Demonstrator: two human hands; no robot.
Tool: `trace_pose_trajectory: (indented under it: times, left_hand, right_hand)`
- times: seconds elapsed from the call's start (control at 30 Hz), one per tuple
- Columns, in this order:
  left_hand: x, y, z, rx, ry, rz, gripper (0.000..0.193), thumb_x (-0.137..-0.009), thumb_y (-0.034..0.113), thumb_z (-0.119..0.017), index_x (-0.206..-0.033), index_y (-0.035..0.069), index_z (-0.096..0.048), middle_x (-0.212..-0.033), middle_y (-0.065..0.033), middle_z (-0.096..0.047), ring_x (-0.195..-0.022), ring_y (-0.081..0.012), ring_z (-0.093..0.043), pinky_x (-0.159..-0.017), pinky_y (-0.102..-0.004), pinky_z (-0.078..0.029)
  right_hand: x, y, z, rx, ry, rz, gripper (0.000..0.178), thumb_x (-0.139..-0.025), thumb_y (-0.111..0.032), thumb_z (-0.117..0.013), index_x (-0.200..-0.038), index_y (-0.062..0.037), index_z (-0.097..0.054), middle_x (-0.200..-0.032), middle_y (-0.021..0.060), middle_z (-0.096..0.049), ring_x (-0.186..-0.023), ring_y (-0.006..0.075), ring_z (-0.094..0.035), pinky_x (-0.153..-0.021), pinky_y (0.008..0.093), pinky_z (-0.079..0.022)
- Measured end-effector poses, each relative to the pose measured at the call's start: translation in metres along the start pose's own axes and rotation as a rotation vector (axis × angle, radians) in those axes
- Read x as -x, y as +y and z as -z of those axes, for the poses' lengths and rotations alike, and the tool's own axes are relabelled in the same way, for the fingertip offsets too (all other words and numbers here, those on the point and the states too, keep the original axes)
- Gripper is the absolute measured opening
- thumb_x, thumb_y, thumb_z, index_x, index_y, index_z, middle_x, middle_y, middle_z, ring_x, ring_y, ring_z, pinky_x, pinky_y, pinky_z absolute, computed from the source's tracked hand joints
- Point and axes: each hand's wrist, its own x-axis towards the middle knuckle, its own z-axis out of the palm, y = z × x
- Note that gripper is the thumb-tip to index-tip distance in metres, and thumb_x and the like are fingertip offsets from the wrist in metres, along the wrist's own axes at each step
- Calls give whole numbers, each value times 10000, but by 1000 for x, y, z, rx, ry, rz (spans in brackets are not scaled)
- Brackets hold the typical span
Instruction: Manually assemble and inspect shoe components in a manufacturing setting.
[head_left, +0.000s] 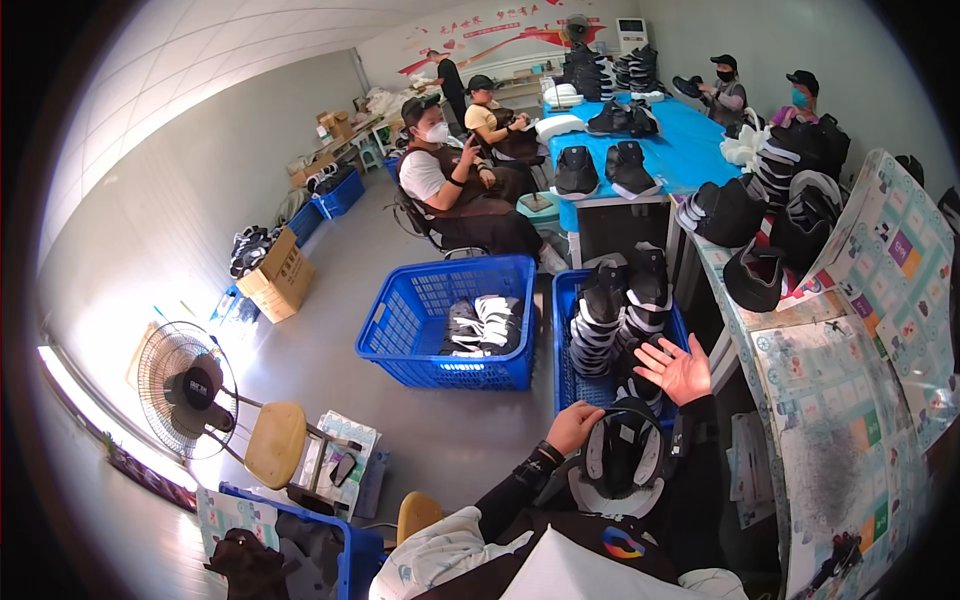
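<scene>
A black shoe upper (628, 462) with pale grey lining rests over my lap, its opening toward me. My left hand (573, 428) is closed on the upper's edge at its left side. My right hand (677, 371) is raised just beyond it, palm up with the fingers spread, holding nothing. Beyond my hands, a blue basket (562, 385) holds tall stacks of black-and-white shoe uppers (596, 325). Another blue basket (385, 335) to its left has a few such uppers (482, 326) at the bottom.
At my right is a workbench (800, 350) covered in patterned sheeting, with piled uppers (725, 212). A blue table (690, 150) bearing shoes stands ahead. A seated co-worker (450, 185) raises a hand; others sit farther off. A standing fan (190, 388) and stool (275, 445) are at left.
</scene>
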Motion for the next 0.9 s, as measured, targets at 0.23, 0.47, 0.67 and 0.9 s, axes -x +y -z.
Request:
trace_pose_trajectory:
  times: [0.23, 0.47, 0.67, 0.9]
  left_hand:
    - [-3, 0, 2, 16, -12, 36, 265, -1050, 259, -699, -1107, 22, -803, -1002, -163, -734, -948, -372, -710, -845, -423, -549]
    - [-7, -15, 1, -2, -13, 11, 265, -1060, 253, -691, -1101, 12, -791, -1014, -149, -733, -946, -352, -723, -847, -406, -553]
    - [-11, -18, -1, 8, -38, 48, 259, -1060, 252, -690, -1104, 18, -792, -1030, -148, -740, -958, -358, -721, -868, -401, -557]
    - [-14, -14, -4, 31, -32, 21, 262, -1048, 252, -695, -1086, 16, -801, -984, -164, -735, -968, -369, -706, -861, -427, -554]
  right_hand:
    - [18, 13, 34, 336, -5, -40, 703, -1145, -498, -457, -1592, 41, -384, -1550, 273, -534, -1425, 426, -555, -1116, 707, -489]
    - [41, 21, 77, 450, 228, -71, 398, -1118, -306, -587, -1368, 1, -630, -1337, 181, -690, -1319, 316, -633, -1093, 513, -558]
    - [67, 30, 89, 909, 325, -50, 395, -1106, -350, -632, -1398, -86, -658, -1328, 67, -705, -1255, 202, -645, -986, 386, -532]
    - [88, 49, 84, 1283, 221, -32, 540, -1046, -332, -757, -1484, -52, -610, -1336, 70, -681, -1232, 181, -649, -1021, 393, -532]
